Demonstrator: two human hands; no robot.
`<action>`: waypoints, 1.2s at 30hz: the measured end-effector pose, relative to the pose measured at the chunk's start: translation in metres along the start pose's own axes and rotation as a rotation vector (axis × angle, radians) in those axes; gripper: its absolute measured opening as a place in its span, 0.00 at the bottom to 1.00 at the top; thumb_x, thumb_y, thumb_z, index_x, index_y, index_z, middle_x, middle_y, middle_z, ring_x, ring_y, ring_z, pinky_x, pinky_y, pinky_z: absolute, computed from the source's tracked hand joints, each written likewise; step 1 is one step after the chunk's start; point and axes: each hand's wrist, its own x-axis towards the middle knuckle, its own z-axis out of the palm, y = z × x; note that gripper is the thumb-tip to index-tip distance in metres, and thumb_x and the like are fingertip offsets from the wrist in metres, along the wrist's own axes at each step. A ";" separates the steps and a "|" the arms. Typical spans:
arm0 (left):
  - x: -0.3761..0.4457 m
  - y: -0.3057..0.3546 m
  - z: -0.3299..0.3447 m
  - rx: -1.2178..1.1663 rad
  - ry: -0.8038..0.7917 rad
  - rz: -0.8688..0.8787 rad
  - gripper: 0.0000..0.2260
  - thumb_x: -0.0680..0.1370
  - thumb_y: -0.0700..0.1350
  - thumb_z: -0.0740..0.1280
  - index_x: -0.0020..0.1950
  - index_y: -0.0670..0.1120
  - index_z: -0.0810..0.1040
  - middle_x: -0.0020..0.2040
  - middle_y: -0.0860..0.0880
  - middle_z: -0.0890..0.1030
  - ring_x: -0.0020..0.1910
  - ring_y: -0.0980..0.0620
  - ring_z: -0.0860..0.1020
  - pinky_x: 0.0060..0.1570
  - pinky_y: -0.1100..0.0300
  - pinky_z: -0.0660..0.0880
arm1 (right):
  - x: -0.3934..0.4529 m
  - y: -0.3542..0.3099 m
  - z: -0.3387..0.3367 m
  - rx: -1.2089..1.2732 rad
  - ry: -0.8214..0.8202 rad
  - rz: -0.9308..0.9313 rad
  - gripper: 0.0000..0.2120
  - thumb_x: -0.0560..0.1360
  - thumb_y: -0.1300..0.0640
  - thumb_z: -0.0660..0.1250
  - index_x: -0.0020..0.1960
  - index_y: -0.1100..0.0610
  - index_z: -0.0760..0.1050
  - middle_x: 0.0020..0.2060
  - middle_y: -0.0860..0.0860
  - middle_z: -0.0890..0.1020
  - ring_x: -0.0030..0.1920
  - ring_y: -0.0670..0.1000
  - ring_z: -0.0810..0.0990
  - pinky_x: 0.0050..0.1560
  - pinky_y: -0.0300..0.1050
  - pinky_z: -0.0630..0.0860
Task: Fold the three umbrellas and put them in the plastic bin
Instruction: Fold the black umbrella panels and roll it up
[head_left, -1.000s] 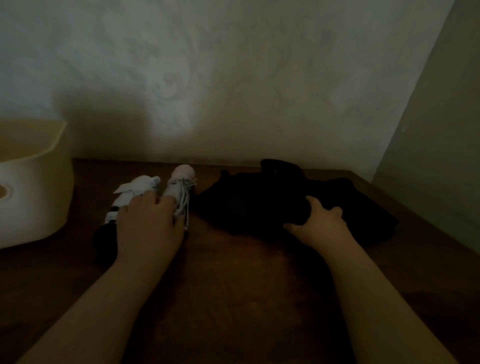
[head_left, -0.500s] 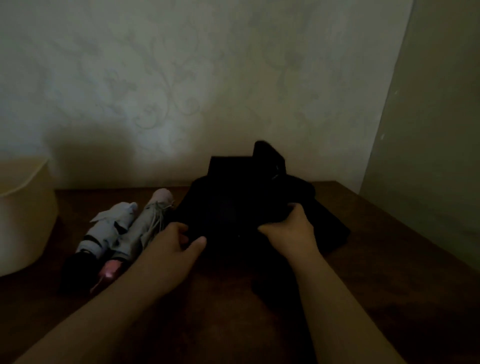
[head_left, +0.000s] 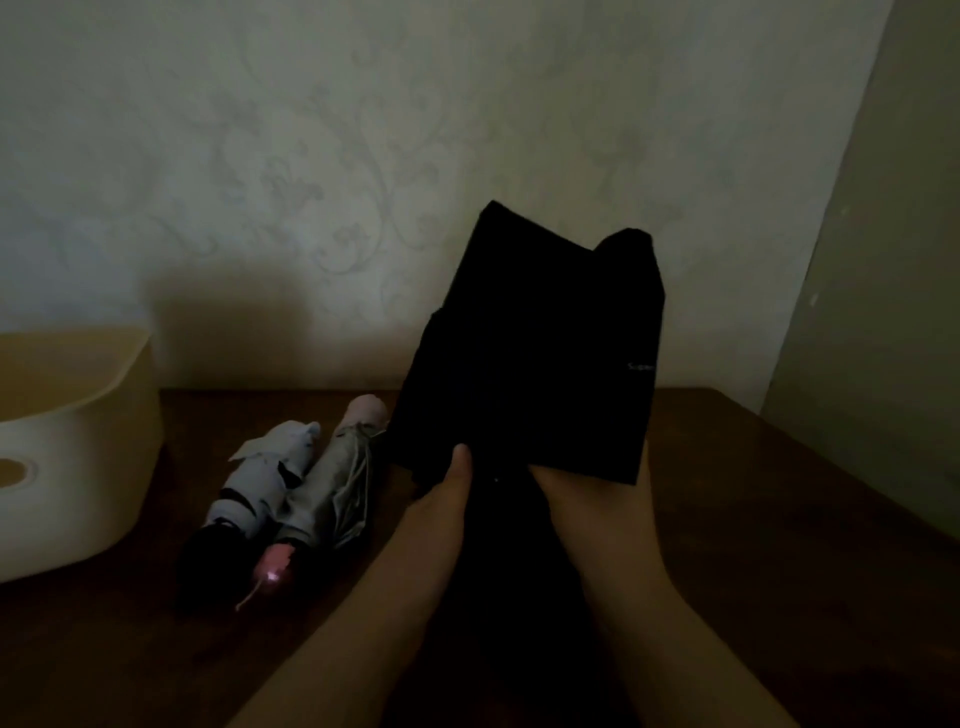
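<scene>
Black umbrella raised off the tabletop in both hands, ready for folding.

Nearest, the left hand (head_left: 448, 486) pinches the lower edge of the black umbrella (head_left: 530, 358) with its thumb on the cloth, and the right hand (head_left: 597, 499) holds the lower right edge from beneath; each grip is closed on the fabric, likely to hang it free so the loose canopy can be gathered. Just left, the grey umbrella (head_left: 265, 483) and the pink-handled umbrella (head_left: 332, 493) lie side by side, touching, on the tabletop (head_left: 753, 519), not yet binned. The plastic bin (head_left: 78, 457) stands at far left by the wall.
</scene>
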 end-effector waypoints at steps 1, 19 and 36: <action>-0.005 0.003 0.003 -0.108 -0.071 -0.070 0.26 0.73 0.63 0.58 0.62 0.47 0.73 0.59 0.45 0.76 0.61 0.44 0.74 0.56 0.52 0.71 | -0.002 0.001 0.001 -0.002 0.010 -0.001 0.36 0.63 0.51 0.77 0.67 0.44 0.64 0.54 0.39 0.75 0.51 0.38 0.75 0.42 0.33 0.73; -0.008 -0.005 -0.014 -0.080 -0.157 -0.004 0.17 0.79 0.54 0.61 0.61 0.44 0.73 0.35 0.42 0.79 0.19 0.51 0.71 0.19 0.63 0.67 | -0.010 -0.022 0.002 -0.505 -0.324 0.013 0.17 0.79 0.42 0.52 0.39 0.47 0.73 0.35 0.42 0.77 0.33 0.37 0.75 0.31 0.30 0.67; -0.031 -0.015 0.012 0.024 -0.261 0.056 0.11 0.82 0.48 0.55 0.57 0.42 0.70 0.36 0.40 0.79 0.21 0.50 0.71 0.20 0.63 0.68 | -0.005 -0.028 -0.012 -0.286 -0.335 -0.314 0.10 0.78 0.45 0.58 0.57 0.38 0.74 0.55 0.37 0.80 0.59 0.35 0.74 0.65 0.40 0.69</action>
